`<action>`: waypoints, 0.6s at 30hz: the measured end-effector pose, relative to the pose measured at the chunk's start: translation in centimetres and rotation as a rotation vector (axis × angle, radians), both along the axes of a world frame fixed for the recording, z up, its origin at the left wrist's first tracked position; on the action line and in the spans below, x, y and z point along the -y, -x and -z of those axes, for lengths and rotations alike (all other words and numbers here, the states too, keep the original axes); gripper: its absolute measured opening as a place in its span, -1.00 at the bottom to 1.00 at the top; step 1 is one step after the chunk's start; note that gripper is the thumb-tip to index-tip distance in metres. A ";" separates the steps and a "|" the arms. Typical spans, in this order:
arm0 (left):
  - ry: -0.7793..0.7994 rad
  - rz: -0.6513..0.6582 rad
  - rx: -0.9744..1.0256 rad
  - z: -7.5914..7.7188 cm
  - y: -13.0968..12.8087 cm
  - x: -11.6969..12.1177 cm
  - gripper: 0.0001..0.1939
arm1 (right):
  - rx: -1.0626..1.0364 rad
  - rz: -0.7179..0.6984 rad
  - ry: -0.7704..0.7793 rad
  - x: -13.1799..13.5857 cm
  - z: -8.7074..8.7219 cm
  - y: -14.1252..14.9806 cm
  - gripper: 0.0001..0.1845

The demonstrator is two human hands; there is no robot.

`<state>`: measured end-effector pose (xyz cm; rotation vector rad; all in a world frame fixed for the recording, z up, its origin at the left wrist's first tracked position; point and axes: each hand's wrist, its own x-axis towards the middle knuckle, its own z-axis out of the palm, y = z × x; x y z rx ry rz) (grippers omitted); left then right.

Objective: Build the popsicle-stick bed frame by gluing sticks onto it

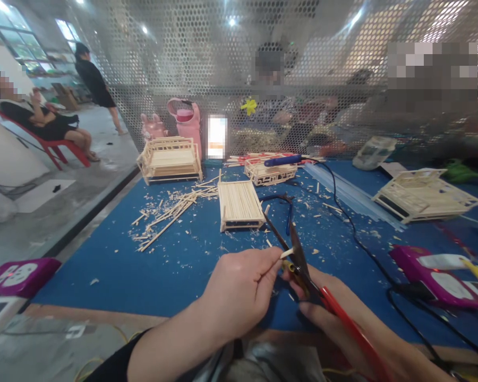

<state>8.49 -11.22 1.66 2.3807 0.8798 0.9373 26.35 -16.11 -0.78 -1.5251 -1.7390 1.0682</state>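
Observation:
My left hand (pixel 241 286) pinches a short pale wooden stick (pixel 287 254) between thumb and fingertips. The stick's far end lies at the blades of a pair of red-handled scissors (pixel 298 252). My right hand (pixel 332 300) is wrapped round the scissors, whose blades stand apart. A small brass-coloured piece (pixel 290 267) shows beside the blades; what it is I cannot tell. Just beyond the hands, a small slatted stick table (pixel 241 201) stands on the blue mat (pixel 175 284). Blue-handled pliers (pixel 290 215) lie to its right, partly hidden.
Loose sticks (pixel 175 212) and scraps litter the left. Behind stand a stick bench (pixel 171 159), a pink bottle (pixel 189 122) and a lit phone (pixel 217 137). A blue-handled corded tool (pixel 282 160) rests on another stick model. Right are a stick model (pixel 426 196) and a purple power strip (pixel 442 278).

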 end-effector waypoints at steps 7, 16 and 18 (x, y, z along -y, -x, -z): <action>-0.157 -0.062 0.018 0.5 0.1 -0.1 -0.71 | 0.141 0.078 -0.208 -0.3 1.2 0.6 -0.88; -0.171 -0.087 0.022 1.2 -0.2 -0.4 -0.72 | 0.185 0.118 -0.131 -0.1 1.7 0.2 -0.93; -0.179 -0.042 -0.004 1.2 -0.1 -0.2 -0.70 | 0.166 0.126 -0.116 0.1 1.6 0.4 -0.90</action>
